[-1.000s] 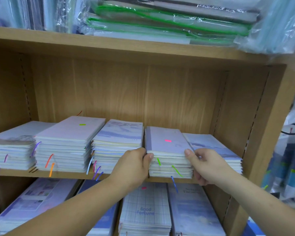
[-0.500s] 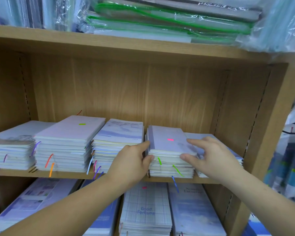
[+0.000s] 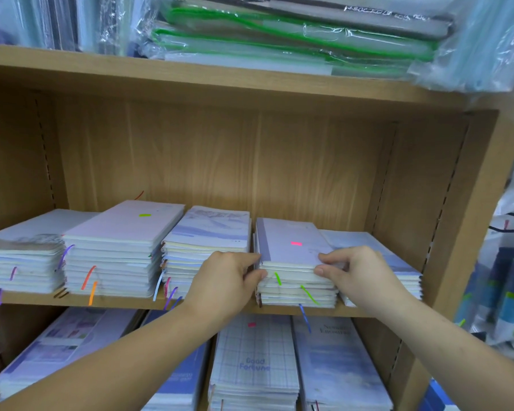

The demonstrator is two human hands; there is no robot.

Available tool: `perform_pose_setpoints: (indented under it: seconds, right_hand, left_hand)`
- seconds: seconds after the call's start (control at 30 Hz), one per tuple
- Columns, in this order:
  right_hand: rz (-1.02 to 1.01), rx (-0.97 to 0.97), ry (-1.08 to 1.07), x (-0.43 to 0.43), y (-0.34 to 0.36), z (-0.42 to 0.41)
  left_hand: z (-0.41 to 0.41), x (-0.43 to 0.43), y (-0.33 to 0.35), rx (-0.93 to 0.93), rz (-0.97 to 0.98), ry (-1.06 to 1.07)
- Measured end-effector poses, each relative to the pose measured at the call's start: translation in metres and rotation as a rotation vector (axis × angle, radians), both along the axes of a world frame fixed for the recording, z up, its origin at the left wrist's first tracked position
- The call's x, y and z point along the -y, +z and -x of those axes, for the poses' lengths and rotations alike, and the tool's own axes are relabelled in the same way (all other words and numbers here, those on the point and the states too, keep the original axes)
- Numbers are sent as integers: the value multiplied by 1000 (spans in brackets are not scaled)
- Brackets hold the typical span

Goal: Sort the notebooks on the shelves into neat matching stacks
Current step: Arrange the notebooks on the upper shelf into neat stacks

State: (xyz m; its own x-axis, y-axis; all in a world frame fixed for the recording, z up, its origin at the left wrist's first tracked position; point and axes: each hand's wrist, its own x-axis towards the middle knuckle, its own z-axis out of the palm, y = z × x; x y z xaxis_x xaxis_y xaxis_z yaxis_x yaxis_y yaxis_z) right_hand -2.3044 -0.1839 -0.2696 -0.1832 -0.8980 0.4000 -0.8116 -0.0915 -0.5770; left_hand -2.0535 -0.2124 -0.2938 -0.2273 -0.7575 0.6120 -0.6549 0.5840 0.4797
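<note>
I have both hands on the stack of lavender-covered notebooks with a pink sticker (image 3: 290,247), which sits on the light wooden shelf board (image 3: 116,301) between them. My left grip (image 3: 229,277) pinches the upper books at the front left corner, thumb and fingers curled. My right grip (image 3: 356,269) pinches the front right corner. A blue-and-white stack (image 3: 211,232) lies just left of my left grip, and a pale blue stack (image 3: 398,264) lies just behind my right.
</note>
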Motion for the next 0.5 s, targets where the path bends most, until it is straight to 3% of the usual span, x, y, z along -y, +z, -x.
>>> perform_pose_setpoints:
  seconds: [0.23, 0.5]
  right_hand:
    - [-68, 119, 35, -4, 1, 8]
    - [-67, 34, -9, 3, -4, 5]
  left_hand:
    - [1, 6, -4, 92, -113, -11]
    - [6, 7, 2, 231, -64, 51]
